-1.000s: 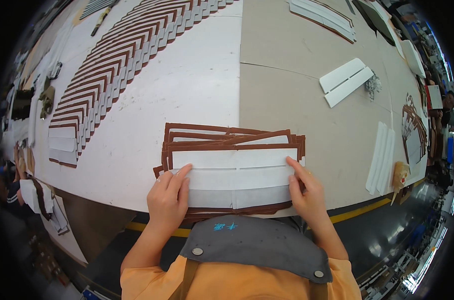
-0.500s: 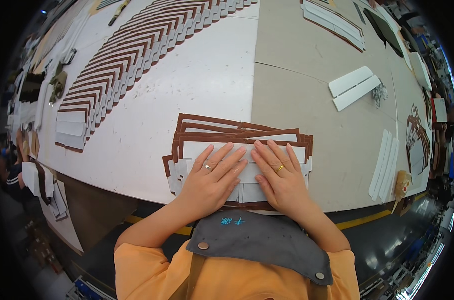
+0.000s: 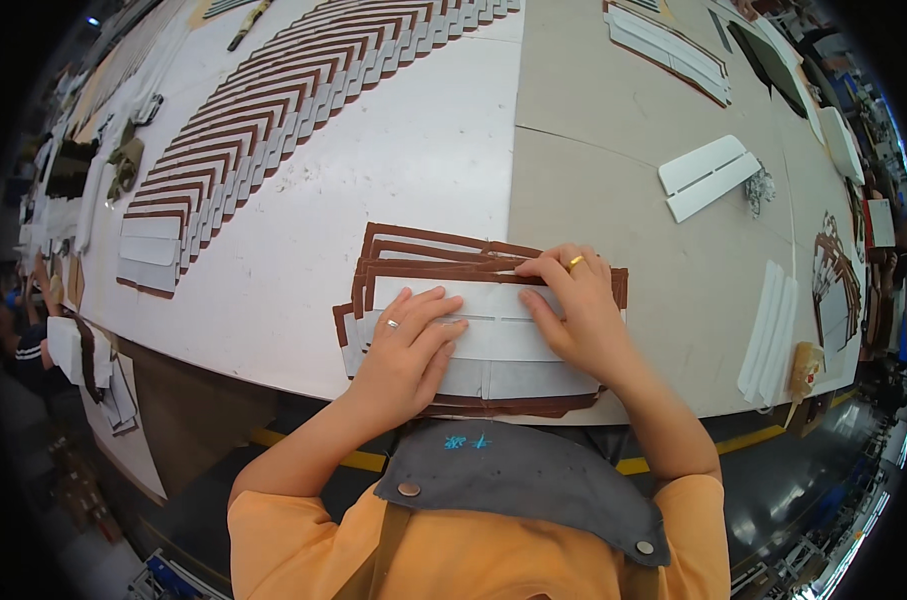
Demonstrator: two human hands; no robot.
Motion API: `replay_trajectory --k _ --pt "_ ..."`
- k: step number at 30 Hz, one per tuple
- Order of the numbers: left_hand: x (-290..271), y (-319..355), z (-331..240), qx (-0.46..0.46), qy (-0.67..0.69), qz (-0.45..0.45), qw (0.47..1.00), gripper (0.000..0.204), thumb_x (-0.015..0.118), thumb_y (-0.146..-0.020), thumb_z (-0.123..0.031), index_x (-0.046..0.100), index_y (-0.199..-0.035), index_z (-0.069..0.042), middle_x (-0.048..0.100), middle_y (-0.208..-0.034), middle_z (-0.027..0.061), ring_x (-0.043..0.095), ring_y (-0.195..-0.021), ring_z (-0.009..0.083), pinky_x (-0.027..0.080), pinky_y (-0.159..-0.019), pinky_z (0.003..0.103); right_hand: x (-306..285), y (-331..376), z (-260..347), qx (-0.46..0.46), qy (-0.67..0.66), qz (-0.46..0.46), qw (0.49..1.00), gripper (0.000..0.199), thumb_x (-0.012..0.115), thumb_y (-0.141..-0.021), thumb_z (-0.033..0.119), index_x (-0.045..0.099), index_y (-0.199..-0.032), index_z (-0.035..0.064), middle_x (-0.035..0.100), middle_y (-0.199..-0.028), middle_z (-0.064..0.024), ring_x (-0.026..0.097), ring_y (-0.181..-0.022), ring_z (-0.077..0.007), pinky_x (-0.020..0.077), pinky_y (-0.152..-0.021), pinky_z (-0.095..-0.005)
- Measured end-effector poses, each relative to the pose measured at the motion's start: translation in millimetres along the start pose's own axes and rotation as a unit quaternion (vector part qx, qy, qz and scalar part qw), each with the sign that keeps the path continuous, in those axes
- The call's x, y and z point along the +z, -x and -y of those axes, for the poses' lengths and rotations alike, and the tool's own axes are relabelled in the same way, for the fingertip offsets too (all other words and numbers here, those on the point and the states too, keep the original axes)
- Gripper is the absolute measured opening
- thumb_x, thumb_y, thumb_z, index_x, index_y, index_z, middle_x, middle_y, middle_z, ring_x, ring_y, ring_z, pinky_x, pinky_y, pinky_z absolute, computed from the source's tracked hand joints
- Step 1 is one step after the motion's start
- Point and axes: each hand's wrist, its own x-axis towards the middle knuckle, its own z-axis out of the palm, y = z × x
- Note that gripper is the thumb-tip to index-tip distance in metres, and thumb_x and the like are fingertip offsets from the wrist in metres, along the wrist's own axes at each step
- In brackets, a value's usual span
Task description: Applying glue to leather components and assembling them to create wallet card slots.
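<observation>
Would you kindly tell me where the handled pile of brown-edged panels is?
In the head view, the pile lies centrally at the table's near edge, under the left hand and right hand.

A broad worktop (image 3: pixel 413 150) took up most of the space I could see, white and faintly glossy on its left, beige on its right, with a straight seam running from near to far between them. Below its near left edge showed a brown panel (image 3: pixel 198 395), and farther left a pale side table (image 3: pixel 138 455). The floor (image 3: pixel 743 490) was dark grey, crossed by a yellow stripe (image 3: pixel 743 441) close to the worktop; on the near right it shone with white reflections. Bright strips (image 3: pixel 863 530) gleamed at the right, windows or lamps, I couldn't tell.
</observation>
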Motion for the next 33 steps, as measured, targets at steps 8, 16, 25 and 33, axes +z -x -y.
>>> replay_trajectory --k 8,16,25,33 --pt "-3.6 6.8 9.7 -0.046 0.01 -0.082 0.995 0.025 0.054 -0.074 0.0 0.052 -0.099 -0.003 0.043 -0.111 0.0142 0.04 -0.105 0.0301 0.032 -0.091 0.039 -7.1 -14.3 -2.4 0.001 -0.092 0.059 0.994 0.006 0.054 -0.074 0.005 0.05 -0.077 0.0055 0.047 -0.075 -0.0065 0.044 -0.078 -0.0212 0.0327 -0.075 -0.0332" --pt "-16.7 3.2 20.0 -0.222 0.023 -0.178 0.958 0.046 0.054 -0.076 -0.007 0.036 -0.119 -0.006 0.046 -0.105 0.0098 0.039 -0.097 0.0219 0.027 -0.085 0.039 -16.3 -10.1 8.3 0.032 -0.152 0.045 0.987 0.007 0.054 -0.076 0.006 0.048 -0.077 0.0025 0.047 -0.076 -0.0081 0.049 -0.072 -0.0217 0.0398 -0.064 -0.0301" --pt "-18.3 3.4 27.8 -0.239 0.25 -0.178 0.921 0.044 0.049 -0.079 0.001 0.034 -0.121 -0.004 0.048 -0.08 0.0021 0.043 -0.073 0.0081 0.035 -0.069 0.021 -35.6 4.9 -10.2 0.151 -0.155 0.073 0.974 0.009 0.053 -0.079 0.009 0.05 -0.084 0.002 0.054 -0.077 -0.0082 0.052 -0.069 -0.0175 0.0429 -0.063 -0.0268" --pt "-13.8 -23.3 6.9 -0.096 -0.064 -0.175 0.978 0.033 0.052 -0.075 -0.004 0.047 -0.108 -0.004 0.046 -0.108 0.0099 0.04 -0.102 0.0256 0.028 -0.087 0.038 -48.0 44.1 -39.2 0.311 -0.379 0.029 0.871 0.018 0.046 -0.083 0.004 0.051 -0.1 -0.0004 0.054 -0.082 -0.0013 0.05 -0.071 -0.0065 0.0434 -0.063 -0.0203"
